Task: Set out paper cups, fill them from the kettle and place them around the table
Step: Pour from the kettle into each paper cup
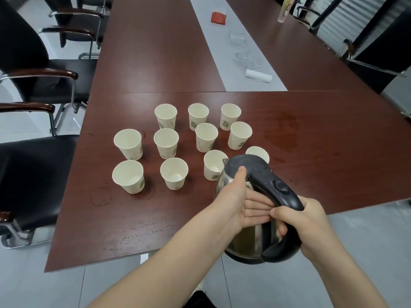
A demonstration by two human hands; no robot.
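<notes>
Several white paper cups (166,143) with green prints stand upright in loose rows on the dark red table (115,218). A steel kettle (246,238) with a black lid and handle is tilted forward, its spout over the cup (214,163) at the near right. My right hand (298,221) grips the black handle. My left hand (240,203) lies flat against the kettle's side, fingers straight, thumb up on the lid. One cup (258,152) is partly hidden behind the lid.
Black office chairs (42,81) line the table's left side and stand at the far right. On the pale centre strip lie a red cloth (218,18), glass ashtrays (245,58) and a white roll (258,75). A wet patch (281,132) marks the table right of the cups.
</notes>
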